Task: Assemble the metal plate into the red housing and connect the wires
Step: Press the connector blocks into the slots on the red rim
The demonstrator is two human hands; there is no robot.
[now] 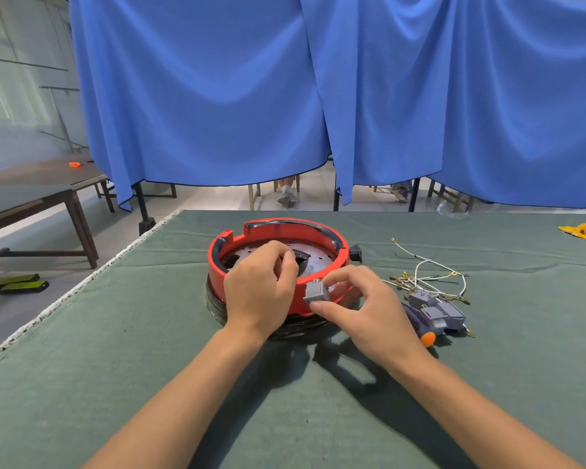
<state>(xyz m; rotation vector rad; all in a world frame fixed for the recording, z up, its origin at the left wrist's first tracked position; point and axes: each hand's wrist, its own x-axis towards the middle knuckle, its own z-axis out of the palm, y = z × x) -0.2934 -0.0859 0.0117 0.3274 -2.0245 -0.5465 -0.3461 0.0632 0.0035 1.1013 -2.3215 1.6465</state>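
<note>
The red housing (278, 262) sat on the green cloth (115, 367), a perforated metal plate (318, 260) lying inside it. The left hand (261, 286) reached over the near rim, fingers curled on a dark piece at the plate's middle. The right hand (362, 306) pinched a grey block (316, 292) against the rim. Loose wires (427, 275) lay just right, beside more grey blocks (437, 311).
</note>
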